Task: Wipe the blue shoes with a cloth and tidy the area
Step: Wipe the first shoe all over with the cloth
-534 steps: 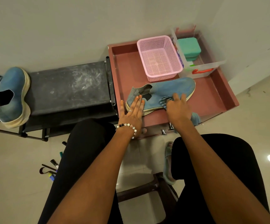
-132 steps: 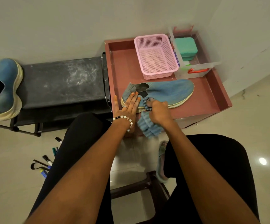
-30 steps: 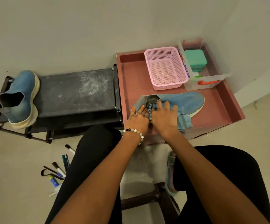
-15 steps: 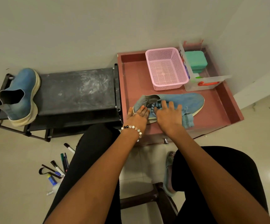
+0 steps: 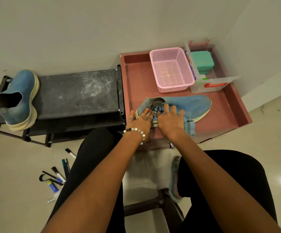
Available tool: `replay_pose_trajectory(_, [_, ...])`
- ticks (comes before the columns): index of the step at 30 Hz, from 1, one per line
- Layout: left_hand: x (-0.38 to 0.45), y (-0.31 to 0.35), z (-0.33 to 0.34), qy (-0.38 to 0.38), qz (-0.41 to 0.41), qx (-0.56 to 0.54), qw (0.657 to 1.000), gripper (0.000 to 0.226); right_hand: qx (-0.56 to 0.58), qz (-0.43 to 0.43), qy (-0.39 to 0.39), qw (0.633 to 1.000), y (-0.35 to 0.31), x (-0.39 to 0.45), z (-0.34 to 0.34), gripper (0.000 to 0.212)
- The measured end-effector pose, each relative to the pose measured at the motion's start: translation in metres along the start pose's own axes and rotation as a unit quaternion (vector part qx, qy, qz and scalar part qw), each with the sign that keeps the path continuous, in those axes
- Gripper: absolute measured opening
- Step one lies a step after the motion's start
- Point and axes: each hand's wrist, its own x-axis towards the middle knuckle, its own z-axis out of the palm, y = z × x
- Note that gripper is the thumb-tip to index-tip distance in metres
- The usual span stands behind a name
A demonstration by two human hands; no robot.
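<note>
Nearest the person, the markers (image 5: 59, 174) lie scattered on the floor, well to the near left of the pink tray (image 5: 141, 88), which serves here as the landmark. At the tray's near edge the two hands work side by side on one blue shoe (image 5: 191, 105), which lies on its side along the near half of the tray, toe toward the tray's right wall. The left hand (image 5: 140, 119) rests flat on the heel end, fingers straight and close together, pinning the shoe down. The right hand (image 5: 170, 120) lies just beside it, fingers spread apart and pressed flat on the striped blue cloth (image 5: 189, 127), which drapes over the shoe's middle and hangs toward the tray's near rim.

To wipe well from here, the left hand should likely keep its weight on the heel so the shoe does not skid across the tray floor, while the right hand drags the cloth toward the toe in long strokes with the palm down; the loose tail of cloth seems apt to bunch, so folding it under the palm would give a firmer pad.

Farther back in the tray stand the pink basket (image 5: 171, 69) and, at the far right corner, a clear box (image 5: 210, 84). Left of the tray, on the black rack (image 5: 77, 91), the second blue shoe (image 5: 20, 100) rests at the far left end
</note>
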Motion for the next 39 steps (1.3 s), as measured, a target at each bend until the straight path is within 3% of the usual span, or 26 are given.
replay_pose_trajectory(5, [-0.002, 0.003, 0.001, -0.01, -0.011, 0.002, 1.0, 0.084, 0.011, 0.011, -0.046, 0.999, 0.01, -0.011, -0.004, 0.033])
replay_pose_trajectory(14, [-0.008, 0.006, 0.0, -0.01, -0.019, 0.025, 0.999, 0.081, 0.01, -0.011, -0.033, 0.999, 0.003, 0.006, -0.005, 0.035])
replay_pose_trajectory(23, [-0.009, 0.008, 0.011, 0.01, -0.028, 0.034, 0.999, 0.1, -0.014, 0.001, -0.06, 0.998, 0.013, -0.009, -0.008, 0.034])
replay_pose_trajectory(28, [-0.009, 0.008, 0.01, 0.009, -0.028, 0.035, 0.999, 0.092, 0.022, -0.007, -0.044, 0.999, -0.001, 0.01, -0.005, 0.034])
replay_pose_trajectory(33, [-0.007, 0.008, 0.014, 0.017, -0.032, 0.015, 0.999, 0.094, 0.017, -0.044, -0.061, 0.997, 0.027, -0.007, 0.0, 0.037])
replay_pose_trajectory(36, [-0.005, 0.009, 0.018, 0.015, -0.032, 0.013, 0.999, 0.106, 0.015, 0.008, -0.054, 0.998, 0.045, -0.006, 0.002, 0.036])
replay_pose_trajectory(39, [-0.004, 0.009, 0.021, 0.039, -0.036, 0.011, 0.999, 0.093, 0.032, 0.097, -0.015, 0.995, 0.029, -0.007, 0.008, 0.032])
